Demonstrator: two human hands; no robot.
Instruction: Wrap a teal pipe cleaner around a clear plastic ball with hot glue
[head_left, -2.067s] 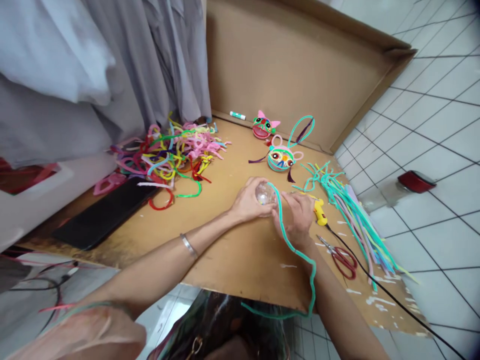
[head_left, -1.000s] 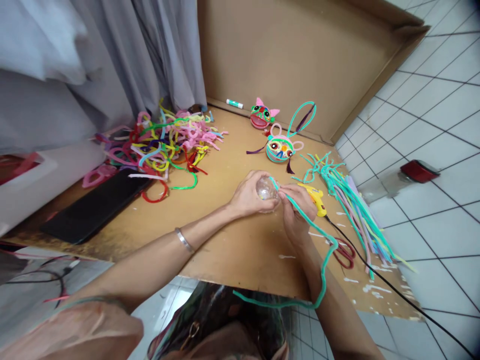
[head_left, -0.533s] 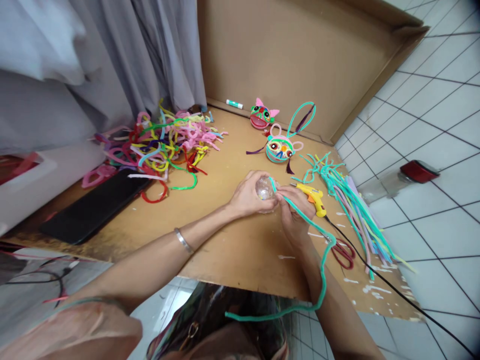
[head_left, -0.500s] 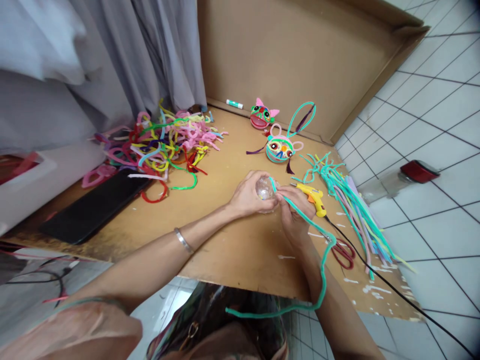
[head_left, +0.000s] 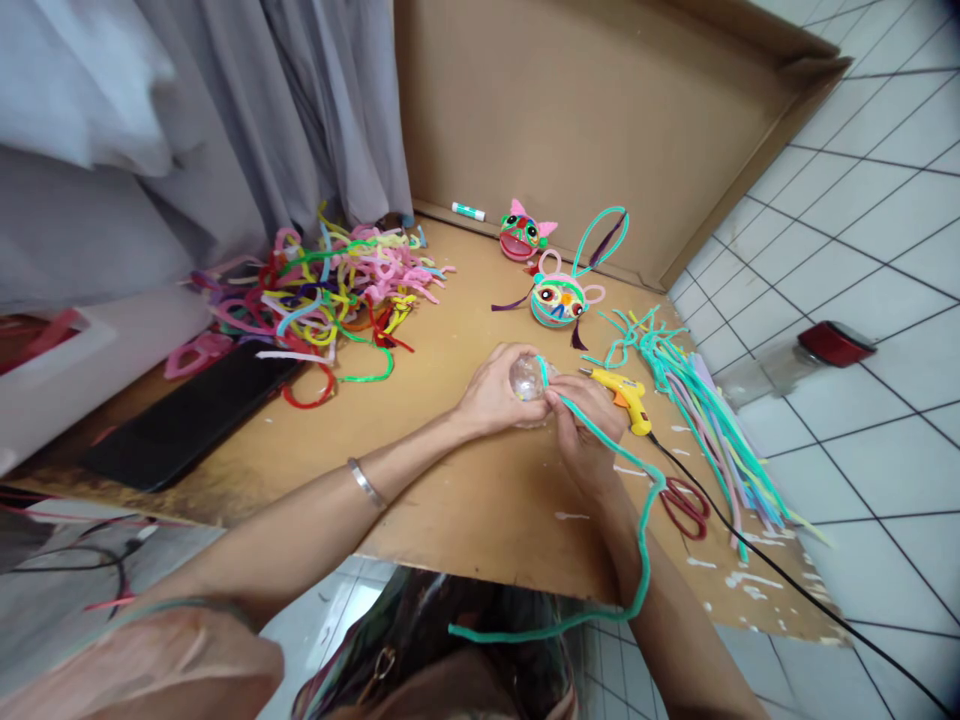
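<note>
My left hand (head_left: 496, 388) is wrapped round a clear plastic ball (head_left: 527, 378) above the table. On the ball's right side, my right hand (head_left: 585, 425) pinches a teal pipe cleaner (head_left: 646, 545). One end of that pipe cleaner lies against the ball; the rest loops over my right forearm and hangs below the table edge. Just right of my right hand lies a yellow glue gun (head_left: 622, 395). Red-handled scissors (head_left: 686, 508) rest beside my right wrist, their blades mostly hidden by it.
Two decorated animal-face balls stand at the back: a pink-eared one (head_left: 520, 235) and a teal one (head_left: 559, 300). Tangled pipe cleaners (head_left: 337, 280), a black tray-like slab (head_left: 195, 415) and a glue stick (head_left: 469, 211) are leftward and behind. Straight pipe cleaners (head_left: 712, 430) and a black cord (head_left: 787, 565) lie right.
My right hand has shifted very slightly left against the ball, and the pipe cleaner's loop has moved a little with it. Both holds are the same.
</note>
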